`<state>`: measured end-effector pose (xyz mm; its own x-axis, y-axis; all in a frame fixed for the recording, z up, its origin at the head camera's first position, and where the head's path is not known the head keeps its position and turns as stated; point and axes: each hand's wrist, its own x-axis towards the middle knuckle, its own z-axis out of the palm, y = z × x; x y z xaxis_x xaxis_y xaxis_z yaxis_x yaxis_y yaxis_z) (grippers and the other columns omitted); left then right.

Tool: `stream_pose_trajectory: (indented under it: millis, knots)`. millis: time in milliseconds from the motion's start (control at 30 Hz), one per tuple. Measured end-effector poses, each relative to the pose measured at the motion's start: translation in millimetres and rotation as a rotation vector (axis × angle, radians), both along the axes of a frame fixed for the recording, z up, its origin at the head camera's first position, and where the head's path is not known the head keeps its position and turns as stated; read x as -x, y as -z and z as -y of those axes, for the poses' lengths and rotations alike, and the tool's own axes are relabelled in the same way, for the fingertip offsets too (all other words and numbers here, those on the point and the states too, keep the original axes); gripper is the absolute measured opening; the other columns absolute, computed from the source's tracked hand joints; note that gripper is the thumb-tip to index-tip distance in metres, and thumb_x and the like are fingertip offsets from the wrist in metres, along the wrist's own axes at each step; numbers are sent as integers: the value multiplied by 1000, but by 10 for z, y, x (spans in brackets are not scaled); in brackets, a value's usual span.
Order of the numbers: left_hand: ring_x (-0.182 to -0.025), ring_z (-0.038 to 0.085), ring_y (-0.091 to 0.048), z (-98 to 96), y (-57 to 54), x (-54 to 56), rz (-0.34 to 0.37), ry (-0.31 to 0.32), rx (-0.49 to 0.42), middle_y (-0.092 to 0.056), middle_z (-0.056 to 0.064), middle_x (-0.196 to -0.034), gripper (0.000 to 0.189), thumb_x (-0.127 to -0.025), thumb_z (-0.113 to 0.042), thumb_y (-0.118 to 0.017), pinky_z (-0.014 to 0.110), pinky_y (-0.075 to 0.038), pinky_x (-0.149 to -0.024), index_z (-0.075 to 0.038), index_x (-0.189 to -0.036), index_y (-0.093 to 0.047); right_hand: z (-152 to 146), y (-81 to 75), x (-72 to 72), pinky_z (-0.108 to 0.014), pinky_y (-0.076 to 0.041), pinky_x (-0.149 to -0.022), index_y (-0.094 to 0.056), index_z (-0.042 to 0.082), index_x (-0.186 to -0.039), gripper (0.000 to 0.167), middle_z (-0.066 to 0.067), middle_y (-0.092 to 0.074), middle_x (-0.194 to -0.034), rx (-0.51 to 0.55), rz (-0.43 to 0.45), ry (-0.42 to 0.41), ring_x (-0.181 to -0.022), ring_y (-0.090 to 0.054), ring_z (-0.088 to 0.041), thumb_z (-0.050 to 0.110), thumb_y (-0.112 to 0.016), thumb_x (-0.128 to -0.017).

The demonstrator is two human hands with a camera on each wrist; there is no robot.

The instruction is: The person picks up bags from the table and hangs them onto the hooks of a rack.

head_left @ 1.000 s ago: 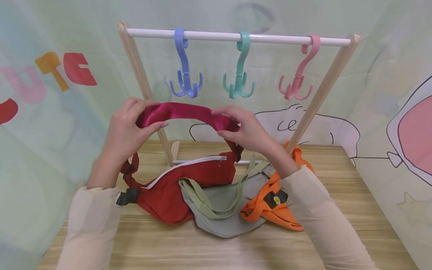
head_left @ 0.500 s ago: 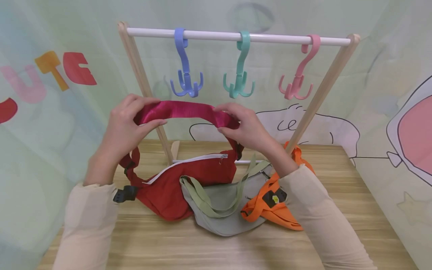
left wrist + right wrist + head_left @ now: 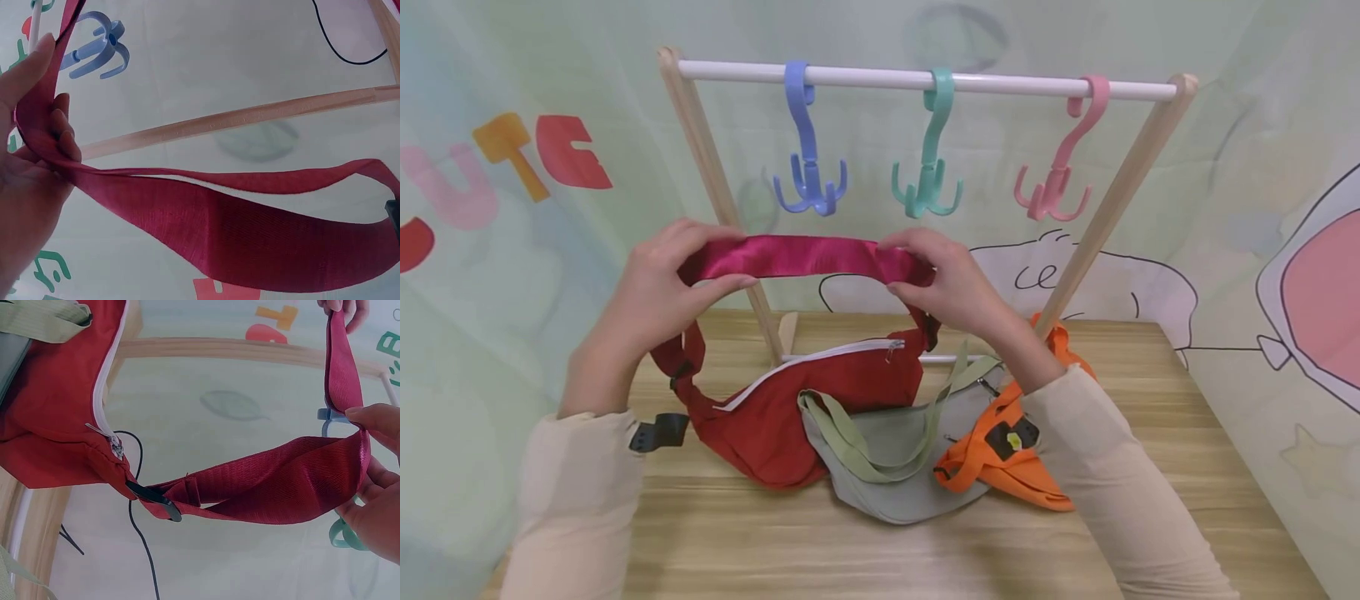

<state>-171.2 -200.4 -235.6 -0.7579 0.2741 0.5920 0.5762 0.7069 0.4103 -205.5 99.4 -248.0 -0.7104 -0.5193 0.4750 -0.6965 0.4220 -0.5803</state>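
Both hands hold up the shiny crimson strap (image 3: 812,256) of a red waist bag (image 3: 775,433) in the head view. My left hand (image 3: 658,287) grips its left part between thumb and fingers, and my right hand (image 3: 953,279) pinches it further right. Between them the strap runs nearly straight, below the hooks. The bag has a white zipper (image 3: 820,365) and rests low, partly behind a grey bag (image 3: 895,467). A black buckle (image 3: 658,432) hangs by the left sleeve. In the right wrist view a black strap slider (image 3: 154,500) joins strap and bag.
A wooden rack with a white bar (image 3: 872,78) carries a blue hook (image 3: 808,183), a green hook (image 3: 928,183) and a pink hook (image 3: 1054,187). An orange bag (image 3: 1022,475) lies under the right forearm on the wooden table (image 3: 820,550). Printed curtains surround it.
My left hand has moved left and slightly down, drawing the strap straighter. The buckle and the bag's left end have shifted left. My right hand has stayed almost still.
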Motion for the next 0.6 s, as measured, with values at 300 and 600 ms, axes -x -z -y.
stream_pose_trajectory:
  millis: [300,600]
  knots:
    - [-84,13,-48,90,35,7,16,28,33,-61,9,-102,42,-72,-9,-77,18,-35,-68,-4,-111,-62,-17,10,6,-30,-46,-73,-59,2,-115,36,-10,-58,-108,-19,-4,-1,-88,-52,-19,1,-67,-80]
    - [-85,16,-49,139,43,-23,65,32,71,-61,9,-103,40,-76,-13,-74,22,-36,-68,-5,-112,-62,-55,30,3,-30,-46,-72,-60,2,-113,35,-10,-58,-105,-28,-1,6,-86,-52,-19,0,-67,-79]
